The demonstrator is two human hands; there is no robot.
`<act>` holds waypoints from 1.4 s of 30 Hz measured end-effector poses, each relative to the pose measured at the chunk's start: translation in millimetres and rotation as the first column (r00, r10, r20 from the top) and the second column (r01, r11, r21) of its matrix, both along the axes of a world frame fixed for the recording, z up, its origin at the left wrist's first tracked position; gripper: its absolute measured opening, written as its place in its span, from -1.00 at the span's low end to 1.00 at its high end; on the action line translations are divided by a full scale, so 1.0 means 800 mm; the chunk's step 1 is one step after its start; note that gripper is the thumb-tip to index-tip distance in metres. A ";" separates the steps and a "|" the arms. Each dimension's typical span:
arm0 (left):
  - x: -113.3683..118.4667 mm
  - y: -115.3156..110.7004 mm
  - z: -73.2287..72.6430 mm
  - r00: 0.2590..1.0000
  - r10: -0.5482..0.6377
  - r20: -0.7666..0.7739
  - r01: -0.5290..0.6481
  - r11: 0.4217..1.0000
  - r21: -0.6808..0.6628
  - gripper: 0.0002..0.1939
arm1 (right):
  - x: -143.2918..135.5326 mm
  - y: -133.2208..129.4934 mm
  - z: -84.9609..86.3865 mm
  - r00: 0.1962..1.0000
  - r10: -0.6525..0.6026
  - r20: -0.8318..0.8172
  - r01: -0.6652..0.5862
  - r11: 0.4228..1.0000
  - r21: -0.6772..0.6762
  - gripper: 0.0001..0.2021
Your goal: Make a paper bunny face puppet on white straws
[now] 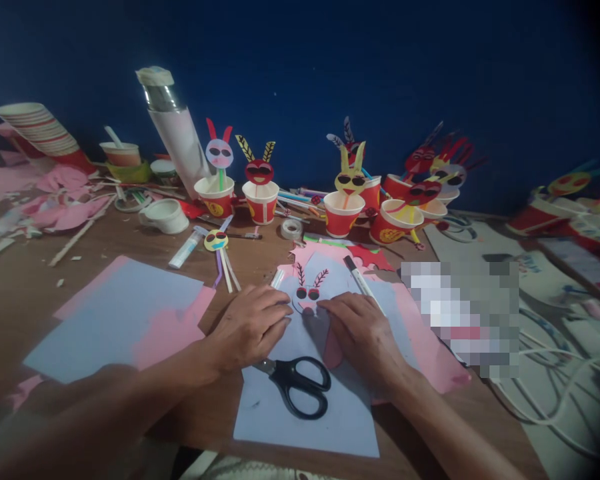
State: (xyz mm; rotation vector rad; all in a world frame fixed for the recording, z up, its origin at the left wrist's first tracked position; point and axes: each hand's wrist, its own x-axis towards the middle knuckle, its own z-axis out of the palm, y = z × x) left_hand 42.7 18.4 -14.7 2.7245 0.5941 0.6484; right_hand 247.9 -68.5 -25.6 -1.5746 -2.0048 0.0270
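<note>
A small round paper face (307, 297) with sunglasses-like eyes and two leafy antennae is between my two hands, over the blue-grey paper. My left hand (257, 320) has its fingers curled, fingertips at the face's left edge. From the other side, my right hand (363, 330) pinches the right edge with thumb and index finger. Black-handled scissors (303, 387) lie below on a pale sheet (325, 427), their blades partly under my left hand. A pink paper piece (333, 347) shows beside my right palm. A marker (363, 280) lies just behind the right hand.
Red paper cups (344, 215) with paper faces on sticks stand along the back. Blue and pink sheets (115, 320) lie at left, beyond them a thermos (175, 133), stacked cups (45, 133) and pink scraps. White cables (545, 417) and a pixelated patch are at right.
</note>
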 end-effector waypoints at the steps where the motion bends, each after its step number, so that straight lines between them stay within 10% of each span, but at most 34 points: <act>1: -0.001 0.001 0.002 1.000 0.008 0.023 -0.008 1.000 0.004 -0.82 | 0.001 0.000 0.000 1.000 -0.015 -0.013 0.015 1.000 -0.002 -0.75; 19: -0.012 0.028 0.004 0.962 0.232 0.145 -0.193 0.952 -0.237 -0.80 | 0.003 0.000 0.002 0.995 0.012 -0.097 -0.009 1.000 0.030 -0.86; 31: -0.012 0.023 0.000 0.906 0.357 -0.228 -0.368 0.930 -0.010 -0.76 | -0.028 -0.017 0.017 0.972 0.231 0.030 -0.227 0.969 -0.097 -0.74; 42: -0.020 0.039 0.003 0.868 0.491 -0.070 -0.493 0.870 -0.013 -0.88 | -0.046 -0.029 0.012 0.948 0.296 0.117 -0.254 0.925 -0.282 -0.81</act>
